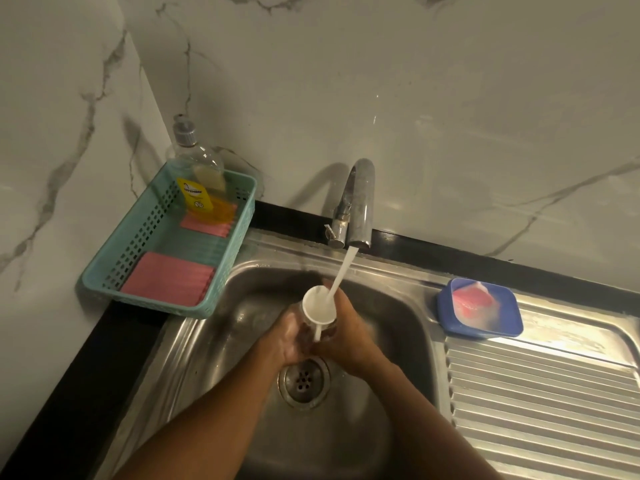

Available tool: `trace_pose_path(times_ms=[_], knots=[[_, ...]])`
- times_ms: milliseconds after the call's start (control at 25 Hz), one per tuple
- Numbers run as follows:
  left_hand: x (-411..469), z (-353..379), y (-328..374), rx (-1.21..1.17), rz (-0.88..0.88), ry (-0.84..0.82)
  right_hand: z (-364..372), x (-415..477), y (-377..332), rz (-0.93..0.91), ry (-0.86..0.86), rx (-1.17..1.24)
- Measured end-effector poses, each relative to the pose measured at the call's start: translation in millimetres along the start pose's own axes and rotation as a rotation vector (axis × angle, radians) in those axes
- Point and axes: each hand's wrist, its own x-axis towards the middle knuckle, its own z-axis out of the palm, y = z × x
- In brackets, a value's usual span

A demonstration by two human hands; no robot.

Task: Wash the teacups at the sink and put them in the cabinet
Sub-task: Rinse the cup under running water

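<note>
One head-worn view (wide-angle) looks steeply down into the sink (408,327), close, facing the marble wall (415,98).

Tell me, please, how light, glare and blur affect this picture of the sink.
Head view: dim, warm light; glare streaks the ribbed steel draining board; the curved chrome tap throws a shadow on the white marble wall; motion blur smears the left hand, the right hand and the small white teacup they hold; wide-angle bowing at the edges.

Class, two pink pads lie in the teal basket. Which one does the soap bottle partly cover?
The far pink pad, nearest the wall: the soap bottle overlaps its back edge. The near pink pad, at the front of the basket, lies fully uncovered.
</note>
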Motion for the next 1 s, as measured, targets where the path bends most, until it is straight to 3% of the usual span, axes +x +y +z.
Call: trace_pose_path(times_ms=[120, 320, 480, 640, 840, 1000], knots=[[-2.5, -16.7, -5.1, 0.107, -0.044, 0.053, 13.3, 7.5, -2.2, 0.112, 0.004, 0.046], [2.5, -18.0, -14.1, 0.097, 0.023, 0.196, 45.4, 17.5, 3.6, 0.259, 0.294, 0.042], [15.4, -25.7, -22.5, 0.317, 0.136, 0.381, 55.2, 19.0, 8.6, 0.315, 0.281, 0.077], [25.4, -30.6, -25.5, 0.477, 0.253, 0.413, 52.1, 25.1, 14.9, 0.358, 0.226, 0.018], [55.6, -18.9, -24.2, 0.617, 0.283, 0.362, 24.0, 20.2, 2.9, 0.253, 0.075, -0.443], [58.9, 25.0, -9.3, 0.767, 0.316, 0.384, -4.1, -2.6, -11.1, 0.194, 0.086, -0.819]])
